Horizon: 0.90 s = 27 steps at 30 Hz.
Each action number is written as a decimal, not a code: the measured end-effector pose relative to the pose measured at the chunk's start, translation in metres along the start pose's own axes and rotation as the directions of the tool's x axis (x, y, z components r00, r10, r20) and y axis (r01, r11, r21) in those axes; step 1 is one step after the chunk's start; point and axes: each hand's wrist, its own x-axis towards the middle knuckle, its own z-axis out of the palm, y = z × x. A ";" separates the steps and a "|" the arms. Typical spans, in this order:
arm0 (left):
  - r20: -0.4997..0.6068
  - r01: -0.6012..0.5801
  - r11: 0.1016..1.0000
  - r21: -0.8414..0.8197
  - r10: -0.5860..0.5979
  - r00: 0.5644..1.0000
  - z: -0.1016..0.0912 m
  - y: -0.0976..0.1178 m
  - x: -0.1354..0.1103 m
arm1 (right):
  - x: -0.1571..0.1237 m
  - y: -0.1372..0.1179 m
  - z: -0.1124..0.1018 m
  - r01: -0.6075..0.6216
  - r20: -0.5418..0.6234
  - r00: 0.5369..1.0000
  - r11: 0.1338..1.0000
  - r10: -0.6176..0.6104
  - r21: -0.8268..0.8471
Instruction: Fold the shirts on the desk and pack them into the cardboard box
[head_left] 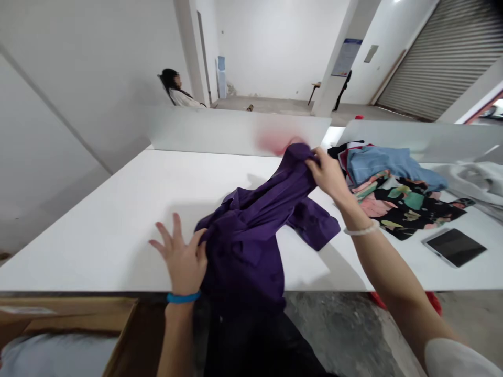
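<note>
White walls [78,78] are closing in the room, and a grey roller shutter [444,57] is hanging at two o'clock. A long white table [98,230] is stretching across the middle over a concrete floor [346,324]. At eleven o'clock a person [178,93] is sitting beside a pillar [192,52].

Bright, even overhead light; ceiling lamp glare top right. Soft shadows under the shirt [251,230] and left hand [183,256] on the table [98,220]. Wide-angle bending at edges. Far red patch motion-blurred. Phone [454,246] screen dark, faint reflection.
</note>
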 end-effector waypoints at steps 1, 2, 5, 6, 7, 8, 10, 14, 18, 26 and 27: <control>-0.041 -0.008 1.000 0.014 0.009 0.999 -0.007 -0.005 0.006 | -0.003 0.005 -0.019 -0.005 -0.104 0.995 1.000 0.006 0.012; -0.077 -0.015 1.000 0.025 0.017 0.997 -0.012 -0.008 0.014 | -0.006 0.009 -0.035 -0.017 -0.205 0.979 1.000 0.020 0.015; -0.098 -0.017 0.999 0.049 0.021 0.995 -0.020 -0.008 0.041 | -0.006 0.015 -0.058 -0.082 -0.384 0.920 0.997 0.075 -0.003; -0.074 -0.013 0.998 0.058 0.017 0.997 -0.019 -0.005 0.049 | -0.005 0.017 -0.057 -0.101 -0.368 0.926 0.995 0.085 -0.023; -0.037 -0.011 0.998 0.067 0.014 0.999 -0.018 -0.002 0.055 | -0.003 0.020 -0.052 -0.108 -0.314 0.946 0.993 0.086 -0.053; -0.009 -0.007 0.997 0.075 0.008 1.000 -0.015 0.003 0.060 | -0.002 0.022 -0.045 -0.100 -0.231 0.970 0.991 0.077 -0.090; 0.006 -0.010 0.996 0.083 0.010 1.000 -0.008 0.018 0.060 | -0.005 0.024 -0.026 -0.035 -0.031 0.999 0.989 0.031 -0.147; 0.084 -0.261 0.965 -0.004 0.260 0.962 0.009 0.062 0.031 | -0.032 0.006 0.017 0.159 0.322 0.937 0.985 -0.132 -0.061; 0.288 -0.550 0.816 -0.177 0.577 0.764 0.025 0.097 0.002 | -0.059 -0.021 0.059 0.374 0.567 0.745 0.924 -0.352 0.082; -0.049 -0.049 0.994 -0.099 0.044 0.998 -0.019 0.006 0.033 | -0.062 -0.013 0.101 0.387 0.744 0.572 0.913 -0.346 0.127; -0.122 0.117 0.990 -0.083 -0.127 0.984 -0.032 -0.015 0.038 | -0.062 -0.012 0.099 0.369 0.733 0.598 0.923 -0.324 0.108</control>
